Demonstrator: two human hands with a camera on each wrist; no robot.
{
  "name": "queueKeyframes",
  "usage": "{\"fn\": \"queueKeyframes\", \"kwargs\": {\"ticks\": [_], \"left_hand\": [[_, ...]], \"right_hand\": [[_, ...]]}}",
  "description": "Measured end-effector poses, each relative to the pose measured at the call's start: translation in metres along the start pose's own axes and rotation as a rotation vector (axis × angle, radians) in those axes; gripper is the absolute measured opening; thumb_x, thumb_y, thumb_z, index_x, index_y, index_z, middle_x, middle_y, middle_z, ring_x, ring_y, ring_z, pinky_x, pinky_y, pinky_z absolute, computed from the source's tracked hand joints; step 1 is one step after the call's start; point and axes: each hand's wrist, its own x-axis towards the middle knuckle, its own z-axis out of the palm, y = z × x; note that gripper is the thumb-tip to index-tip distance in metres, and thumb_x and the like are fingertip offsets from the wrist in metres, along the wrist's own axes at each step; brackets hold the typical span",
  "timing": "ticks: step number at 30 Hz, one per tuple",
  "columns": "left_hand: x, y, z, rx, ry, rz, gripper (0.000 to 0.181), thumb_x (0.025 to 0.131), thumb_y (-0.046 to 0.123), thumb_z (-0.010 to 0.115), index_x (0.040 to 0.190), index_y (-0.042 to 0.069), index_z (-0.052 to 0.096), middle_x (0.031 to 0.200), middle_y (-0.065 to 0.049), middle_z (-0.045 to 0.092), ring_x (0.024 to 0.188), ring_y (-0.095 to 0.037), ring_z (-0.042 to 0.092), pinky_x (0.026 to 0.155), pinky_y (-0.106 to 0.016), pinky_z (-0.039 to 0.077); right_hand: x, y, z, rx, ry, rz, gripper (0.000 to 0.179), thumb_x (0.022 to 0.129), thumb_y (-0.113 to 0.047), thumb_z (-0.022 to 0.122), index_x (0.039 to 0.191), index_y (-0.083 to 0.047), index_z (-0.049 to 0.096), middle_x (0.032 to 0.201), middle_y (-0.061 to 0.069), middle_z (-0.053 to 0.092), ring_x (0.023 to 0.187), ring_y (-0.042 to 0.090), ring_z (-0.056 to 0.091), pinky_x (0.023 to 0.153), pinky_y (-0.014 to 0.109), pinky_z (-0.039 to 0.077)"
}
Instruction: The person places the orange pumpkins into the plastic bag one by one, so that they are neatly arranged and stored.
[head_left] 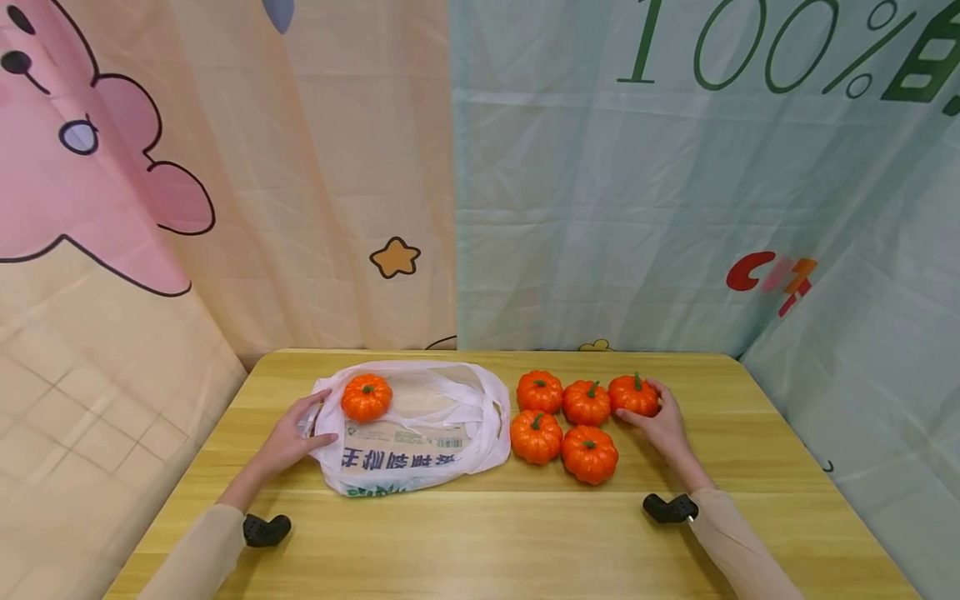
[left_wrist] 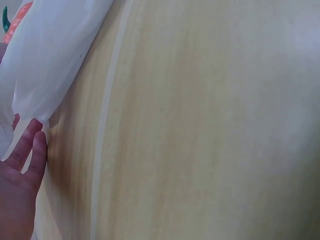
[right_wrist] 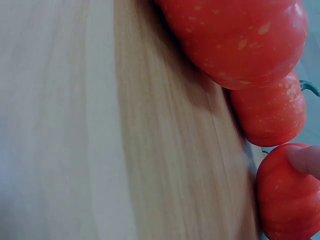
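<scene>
A white plastic bag (head_left: 491, 392) lies spread on the table with its mouth facing up. One small orange pumpkin (head_left: 367, 397) sits inside it, at the left. My left hand (head_left: 288, 437) holds the left edge of the bag; in the left wrist view its fingers (left_wrist: 36, 150) touch the white plastic. To the right of the bag several more pumpkins stand in two rows. My right hand (head_left: 663, 422) grips the rightmost back pumpkin (head_left: 630, 394) from its right side, thumb in front. The right wrist view shows the thumb against that pumpkin (right_wrist: 285, 200).
Beside the gripped pumpkin are a back-middle pumpkin (head_left: 586, 403), a back-left one, and two front pumpkins (head_left: 589, 455). The wooden table (head_left: 465, 550) ends at printed curtains (head_left: 585, 208) behind and at the sides. Black wrist devices (head_left: 266, 530) sit on both forearms.
</scene>
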Motion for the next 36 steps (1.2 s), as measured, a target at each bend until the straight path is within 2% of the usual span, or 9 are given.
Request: {"fn": "queueKeyframes", "kwargs": {"ticks": [14,20,28,36], "left_hand": [[0.002,0.000,-0.003,-0.025,-0.011,-0.036,0.080,0.082,0.022,0.075,0.147,0.005,0.032,0.152,-0.031,0.024,0.137,-0.053,0.020,0.107,-0.075,0.013],[0.002,-0.001,-0.003,-0.028,-0.006,-0.030,0.080,0.082,0.022,0.075,0.147,0.005,0.033,0.152,-0.031,0.024,0.137,-0.053,0.020,0.106,-0.076,0.013],[0.003,-0.001,-0.003,-0.019,0.004,-0.011,0.079,0.082,0.022,0.074,0.146,0.004,0.034,0.151,-0.031,0.025,0.137,-0.053,0.021,0.107,-0.075,0.014],[0.002,-0.001,-0.001,-0.011,0.002,-0.011,0.079,0.081,0.022,0.074,0.146,0.004,0.034,0.151,-0.031,0.025,0.137,-0.054,0.021,0.106,-0.075,0.014]], "right_hand": [[0.000,0.001,0.001,-0.003,0.015,-0.017,0.084,0.082,-0.017,0.075,0.147,0.001,0.024,0.149,0.028,0.028,0.134,0.041,0.033,0.114,0.055,0.030],[0.001,-0.002,-0.001,0.003,0.042,-0.021,0.083,0.081,-0.016,0.075,0.146,0.000,0.026,0.148,0.027,0.029,0.132,0.041,0.036,0.112,0.055,0.034],[-0.003,-0.012,-0.007,0.006,0.087,-0.042,0.083,0.080,-0.016,0.076,0.146,0.001,0.028,0.146,0.028,0.030,0.130,0.041,0.037,0.109,0.057,0.036],[-0.011,-0.032,-0.009,0.009,0.133,-0.054,0.081,0.079,-0.016,0.076,0.144,0.000,0.031,0.143,0.028,0.030,0.127,0.039,0.037,0.106,0.055,0.038]]}}
